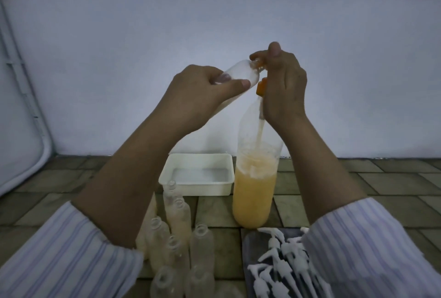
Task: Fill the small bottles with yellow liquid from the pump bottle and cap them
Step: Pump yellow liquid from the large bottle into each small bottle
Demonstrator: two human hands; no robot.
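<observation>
Your left hand (pixel 198 97) grips a small clear plastic bottle (pixel 74 75) at the tall pump bottle's orange nozzle (pixel 261 86), your right hand (pixel 284 85) curled on the pump; many small bottles (pixel 181 245) stand uncapped.

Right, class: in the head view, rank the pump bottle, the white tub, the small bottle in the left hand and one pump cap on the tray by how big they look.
1. Pump bottle
2. White tub, nearly as big, but farther away
3. Small bottle
4. Pump cap

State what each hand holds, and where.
Left hand holds a small bottle near its base, tilted. Right hand grips the orange pump head atop the pump bottle.
</observation>
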